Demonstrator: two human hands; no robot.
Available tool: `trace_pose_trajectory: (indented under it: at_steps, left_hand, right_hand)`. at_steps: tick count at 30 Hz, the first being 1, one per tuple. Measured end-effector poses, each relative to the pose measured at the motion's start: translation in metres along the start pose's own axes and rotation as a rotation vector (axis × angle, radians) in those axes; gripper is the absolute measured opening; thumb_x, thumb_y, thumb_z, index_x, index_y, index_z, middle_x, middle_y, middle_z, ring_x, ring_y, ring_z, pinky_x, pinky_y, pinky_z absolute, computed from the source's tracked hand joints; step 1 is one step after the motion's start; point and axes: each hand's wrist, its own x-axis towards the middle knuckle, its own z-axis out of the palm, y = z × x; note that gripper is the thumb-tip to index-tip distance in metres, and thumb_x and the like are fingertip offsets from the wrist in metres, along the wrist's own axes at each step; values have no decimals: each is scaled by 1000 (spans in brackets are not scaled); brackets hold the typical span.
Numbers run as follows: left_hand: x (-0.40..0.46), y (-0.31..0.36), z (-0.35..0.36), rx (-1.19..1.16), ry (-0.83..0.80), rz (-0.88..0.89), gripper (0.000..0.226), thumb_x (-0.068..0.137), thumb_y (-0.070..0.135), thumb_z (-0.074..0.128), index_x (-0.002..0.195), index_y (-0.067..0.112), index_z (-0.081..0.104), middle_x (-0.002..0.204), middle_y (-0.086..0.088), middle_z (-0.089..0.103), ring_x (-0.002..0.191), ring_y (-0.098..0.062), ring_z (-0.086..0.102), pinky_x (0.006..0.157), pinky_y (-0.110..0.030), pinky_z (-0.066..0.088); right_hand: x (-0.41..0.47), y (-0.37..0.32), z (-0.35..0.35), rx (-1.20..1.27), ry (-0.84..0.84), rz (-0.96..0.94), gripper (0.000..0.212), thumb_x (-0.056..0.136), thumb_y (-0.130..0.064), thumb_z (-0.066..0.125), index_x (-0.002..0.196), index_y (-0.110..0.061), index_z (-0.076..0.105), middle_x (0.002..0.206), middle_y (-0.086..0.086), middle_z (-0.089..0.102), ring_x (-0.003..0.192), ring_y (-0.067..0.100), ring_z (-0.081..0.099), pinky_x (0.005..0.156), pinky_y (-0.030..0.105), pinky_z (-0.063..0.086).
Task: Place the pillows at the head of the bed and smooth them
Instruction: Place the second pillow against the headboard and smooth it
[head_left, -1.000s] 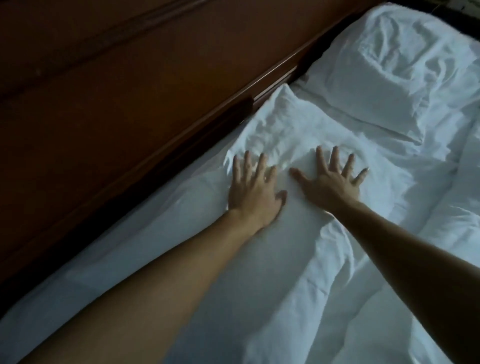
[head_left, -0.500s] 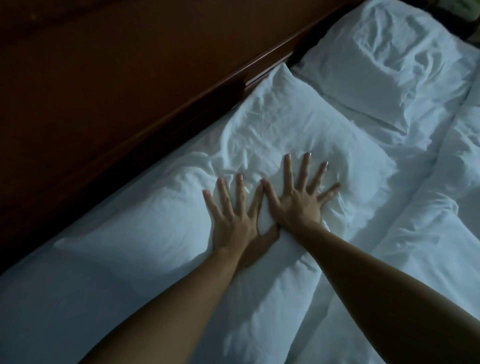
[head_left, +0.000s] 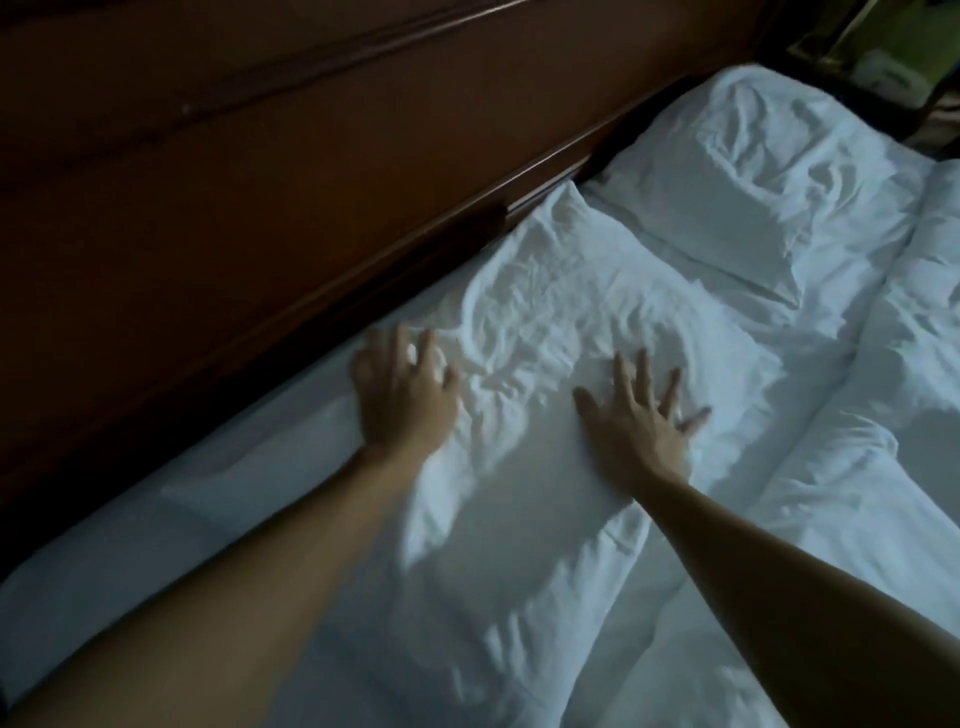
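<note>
A white, creased pillow (head_left: 561, 312) lies along the dark wooden headboard (head_left: 260, 197) in the middle of the view. My left hand (head_left: 402, 395) rests flat on its left part, fingers spread and slightly blurred. My right hand (head_left: 636, 421) lies flat on its right part with fingers fanned out. Neither hand holds anything. A second white pillow (head_left: 769, 182) lies further right along the headboard, wrinkled on top.
A white sheet (head_left: 156, 545) covers the mattress at the lower left. A rumpled white duvet (head_left: 883, 467) bunches along the right side. Something green and dark sits beyond the bed's far right corner (head_left: 883, 47).
My hands were side by side and touching on the pillow; they have slid apart, the left one toward the headboard side, the right one to the right.
</note>
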Motion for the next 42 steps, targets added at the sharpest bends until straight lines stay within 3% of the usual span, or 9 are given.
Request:
trace_pose_trajectory:
  at_steps: [3,5,7,11,18,22,26,30,42]
  left_hand:
    - [27,-39,-13,135,-357,-238,83,93,69,35,155,15,30,154,-25,38,138,-47,36,112,-56,29]
    - [27,-43,-15,71,-473,-292,84,93,73,25,150,12,36,148,-24,46,130,-44,47,109,-55,34]
    - [24,-37,-12,31,-410,-236,69,99,64,28,139,11,47,138,-21,56,121,-40,56,103,-52,40]
    - [28,-23,-19,7,-164,-94,37,105,38,41,117,9,60,117,-18,69,104,-39,65,83,-43,46]
    - [73,-26,-38,36,-87,17,36,107,34,41,104,6,62,102,-22,68,92,-44,63,67,-42,36]
    - [79,-36,-33,84,-255,-52,42,107,37,37,120,6,62,114,-23,65,102,-44,61,78,-46,43]
    - [82,-27,-40,153,-369,-66,41,107,32,37,133,8,57,126,-22,61,113,-42,58,90,-48,45]
    - [78,-33,-45,233,-350,23,32,104,18,42,129,9,59,120,-20,64,109,-40,60,85,-46,47]
    - [68,-61,-79,247,-448,-58,34,107,30,40,122,12,65,118,-19,63,107,-39,59,78,-40,41]
  right_hand:
    - [-9,9,-6,186,-7,270,116,67,-100,36,160,-48,-10,170,-1,-26,155,48,-12,114,80,1]
    - [-9,9,-10,370,-49,366,121,65,-96,51,159,-50,-10,170,3,-23,153,53,4,114,74,19]
    - [-9,3,-12,452,-38,369,116,72,-84,63,160,-48,-5,171,6,-14,148,54,19,110,67,33]
    - [-5,-13,-12,487,34,389,109,82,-63,71,163,-36,4,170,13,-4,143,53,25,105,63,40]
    - [-8,-30,-14,447,20,414,109,84,-63,70,164,-26,6,169,18,-2,140,53,30,103,57,43]
    - [-6,-31,-17,443,-32,426,113,80,-72,68,163,-28,5,170,17,-9,146,56,21,109,66,34]
    - [0,-28,-25,409,-17,349,118,72,-87,57,162,-38,-2,170,4,-25,153,53,-8,112,79,12]
    - [4,-29,-22,486,-15,298,118,72,-85,62,162,-42,-2,170,0,-24,154,52,-10,110,74,28]
    - [-26,-67,-18,478,-65,216,115,79,-79,63,165,-29,6,171,0,-20,154,49,-11,119,64,23]
